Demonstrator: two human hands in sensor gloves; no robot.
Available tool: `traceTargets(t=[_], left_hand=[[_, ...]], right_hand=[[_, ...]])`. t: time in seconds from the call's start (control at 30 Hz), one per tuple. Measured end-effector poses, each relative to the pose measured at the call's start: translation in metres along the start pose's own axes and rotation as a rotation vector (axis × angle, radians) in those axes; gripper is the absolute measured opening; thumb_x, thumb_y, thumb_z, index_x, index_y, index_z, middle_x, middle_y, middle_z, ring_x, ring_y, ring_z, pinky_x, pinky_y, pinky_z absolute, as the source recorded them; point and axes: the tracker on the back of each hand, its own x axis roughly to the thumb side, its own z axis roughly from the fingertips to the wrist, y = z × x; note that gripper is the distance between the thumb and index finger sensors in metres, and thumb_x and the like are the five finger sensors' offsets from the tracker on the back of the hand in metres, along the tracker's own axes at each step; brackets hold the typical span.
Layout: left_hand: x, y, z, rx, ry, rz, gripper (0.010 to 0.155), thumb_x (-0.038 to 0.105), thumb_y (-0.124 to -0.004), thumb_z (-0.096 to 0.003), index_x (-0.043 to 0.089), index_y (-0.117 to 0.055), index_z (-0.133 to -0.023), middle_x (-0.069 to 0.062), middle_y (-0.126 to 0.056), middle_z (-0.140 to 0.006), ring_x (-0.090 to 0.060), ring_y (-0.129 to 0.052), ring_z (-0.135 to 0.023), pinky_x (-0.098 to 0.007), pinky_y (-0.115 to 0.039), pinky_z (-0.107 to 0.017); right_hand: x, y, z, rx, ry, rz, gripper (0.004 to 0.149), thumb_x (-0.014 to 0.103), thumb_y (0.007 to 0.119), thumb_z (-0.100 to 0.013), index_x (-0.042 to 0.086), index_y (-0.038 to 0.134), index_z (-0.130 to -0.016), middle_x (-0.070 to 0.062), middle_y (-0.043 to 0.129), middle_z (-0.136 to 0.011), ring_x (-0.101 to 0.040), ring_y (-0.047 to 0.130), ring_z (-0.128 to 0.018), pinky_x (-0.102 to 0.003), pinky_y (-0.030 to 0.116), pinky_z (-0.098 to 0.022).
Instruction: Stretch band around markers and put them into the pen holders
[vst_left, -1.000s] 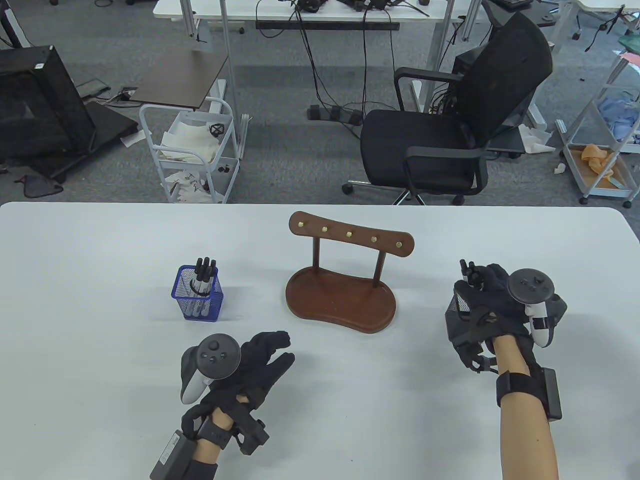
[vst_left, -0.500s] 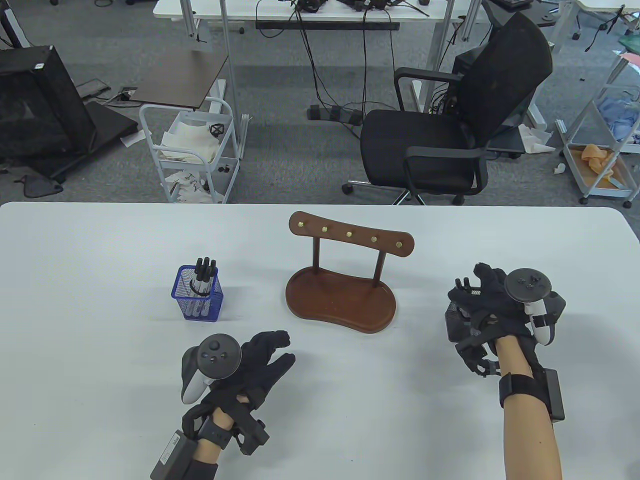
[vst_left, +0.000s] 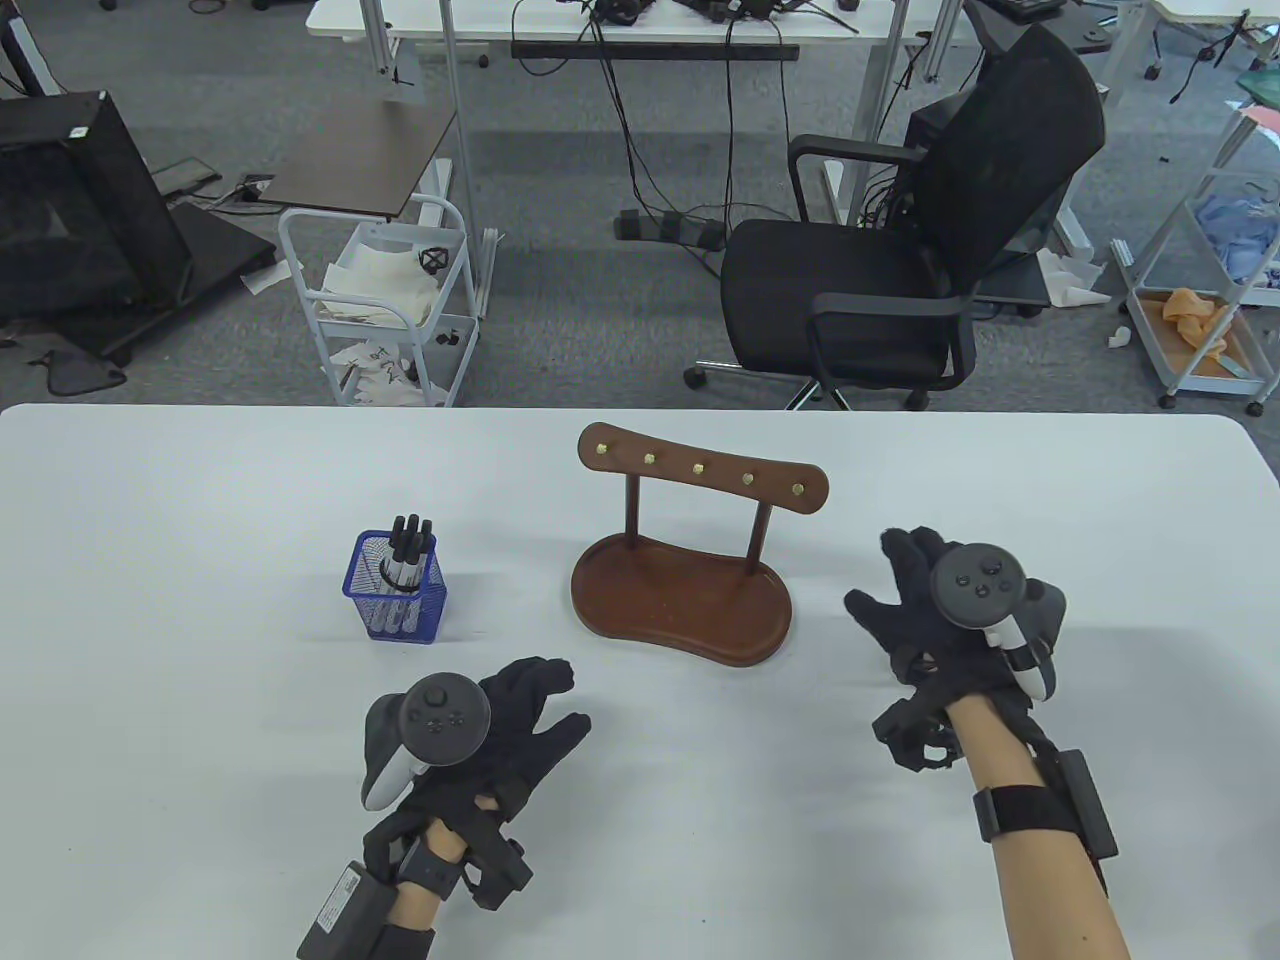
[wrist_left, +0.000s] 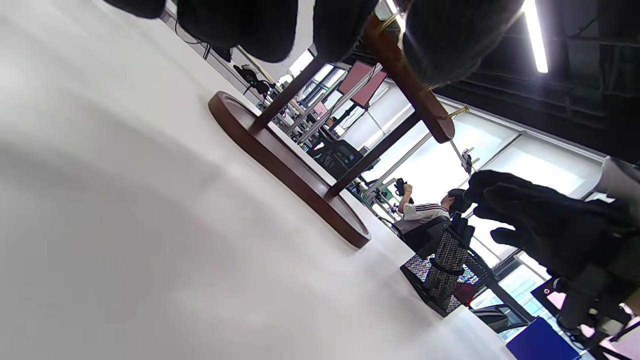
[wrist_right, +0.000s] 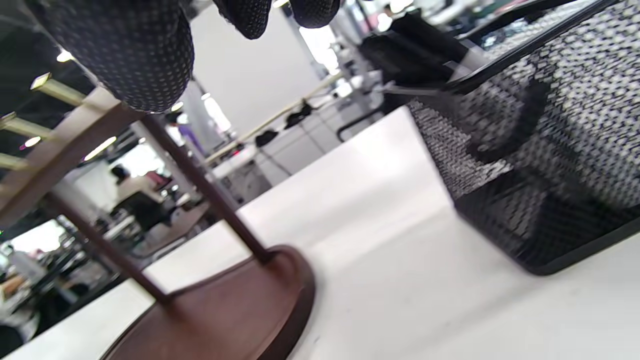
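In the table view the left hand (vst_left: 500, 715) rests on the white desk (vst_left: 200, 700) with fingers loosely spread, its grip holding nothing; the right hand (vst_left: 935, 625) hovers with fingers splayed, its grip likewise empty. A blue mesh pen holder (vst_left: 398, 598) with banded markers (vst_left: 408, 555) stands left of the wooden rack (vst_left: 690, 560). The left wrist view shows the black mesh pen holder (wrist_left: 442, 272) (hidden under the right hand from above) standing beyond the rack, markers inside. The right wrist view has that holder close on the right, blurred, apart from the fingertips (wrist_right: 135, 55).
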Motion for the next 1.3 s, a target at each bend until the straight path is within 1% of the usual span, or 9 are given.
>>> traceTargets(t=[0.2,0.3,0.4,0.53,0.6,0.63,0.7,0.8,1.3], left_hand=[[0.006,0.0,0.003,-0.003,-0.005,-0.17,0.077,0.054,-0.077,-0.0564,0.013,-0.048,-0.115,-0.028,-0.046,-0.123,-0.055,-0.041,-0.111,-0.083,-0.035,-0.072],[0.008,0.0,0.005,-0.04,0.005,-0.274,0.088,0.058,-0.079,-0.0545,0.011,-0.041,-0.118,-0.031,-0.039,-0.126,-0.064,-0.035,-0.112,-0.088,-0.034,-0.068],[0.01,-0.002,0.006,-0.082,0.02,-0.379,0.095,0.064,-0.079,-0.0527,0.012,-0.037,-0.12,-0.031,-0.032,-0.129,-0.07,-0.028,-0.111,-0.091,-0.033,-0.064],[0.009,-0.008,0.005,-0.154,0.028,-0.465,0.1,0.07,-0.077,-0.0511,0.014,-0.033,-0.121,-0.029,-0.024,-0.131,-0.072,-0.021,-0.111,-0.092,-0.03,-0.063],[0.006,-0.013,0.003,-0.222,0.033,-0.485,0.105,0.075,-0.072,-0.0505,0.016,-0.025,-0.123,-0.029,-0.01,-0.13,-0.071,-0.003,-0.108,-0.092,-0.021,-0.063],[0.004,-0.017,0.003,-0.281,0.041,-0.51,0.105,0.077,-0.07,-0.0506,0.018,-0.02,-0.123,-0.027,-0.002,-0.129,-0.065,0.006,-0.108,-0.09,-0.013,-0.064],[0.001,-0.022,0.001,-0.317,0.043,-0.566,0.105,0.08,-0.065,-0.0501,0.022,-0.017,-0.123,-0.023,0.001,-0.13,-0.062,0.007,-0.11,-0.087,-0.01,-0.066],[-0.002,-0.023,0.0,-0.325,0.052,-0.544,0.104,0.079,-0.064,-0.0504,0.021,-0.017,-0.123,-0.025,0.0,-0.13,-0.061,0.006,-0.11,-0.087,-0.011,-0.067],[-0.009,-0.026,-0.005,-0.321,0.077,-0.535,0.103,0.078,-0.064,-0.0507,0.019,-0.019,-0.123,-0.027,-0.005,-0.13,-0.063,0.001,-0.111,-0.086,-0.013,-0.068]], right_hand=[[0.041,0.043,0.029,0.134,-0.159,0.022,0.08,0.056,0.085,-0.047,0.029,0.047,-0.112,-0.012,0.038,-0.128,-0.044,0.029,-0.114,-0.071,0.032,-0.076],[0.053,0.07,0.042,0.201,-0.213,0.043,0.084,0.061,0.084,-0.046,0.03,0.045,-0.113,-0.012,0.035,-0.129,-0.047,0.026,-0.114,-0.074,0.031,-0.075],[0.059,0.091,0.051,0.242,-0.237,0.078,0.086,0.065,0.082,-0.044,0.031,0.044,-0.114,-0.012,0.032,-0.129,-0.048,0.022,-0.114,-0.077,0.027,-0.073],[0.061,0.116,0.059,0.274,-0.251,0.12,0.089,0.067,0.081,-0.043,0.032,0.041,-0.115,-0.012,0.026,-0.13,-0.049,0.017,-0.114,-0.079,0.025,-0.072],[0.059,0.125,0.061,0.293,-0.249,0.138,0.093,0.07,0.08,-0.042,0.033,0.038,-0.115,-0.013,0.021,-0.13,-0.051,0.012,-0.113,-0.08,0.023,-0.07],[0.057,0.13,0.061,0.322,-0.266,0.156,0.096,0.072,0.08,-0.04,0.033,0.035,-0.115,-0.013,0.015,-0.13,-0.052,0.009,-0.112,-0.082,0.022,-0.069],[0.054,0.138,0.063,0.362,-0.259,0.189,0.1,0.075,0.078,-0.039,0.033,0.029,-0.115,-0.015,0.009,-0.128,-0.056,0.005,-0.11,-0.084,0.022,-0.066],[0.049,0.144,0.063,0.354,-0.261,0.225,0.101,0.076,0.078,-0.039,0.033,0.028,-0.115,-0.015,0.009,-0.128,-0.055,0.005,-0.11,-0.084,0.022,-0.066],[0.048,0.142,0.063,0.336,-0.285,0.202,0.098,0.073,0.079,-0.04,0.033,0.03,-0.115,-0.014,0.011,-0.128,-0.053,0.003,-0.11,-0.083,0.018,-0.067]])
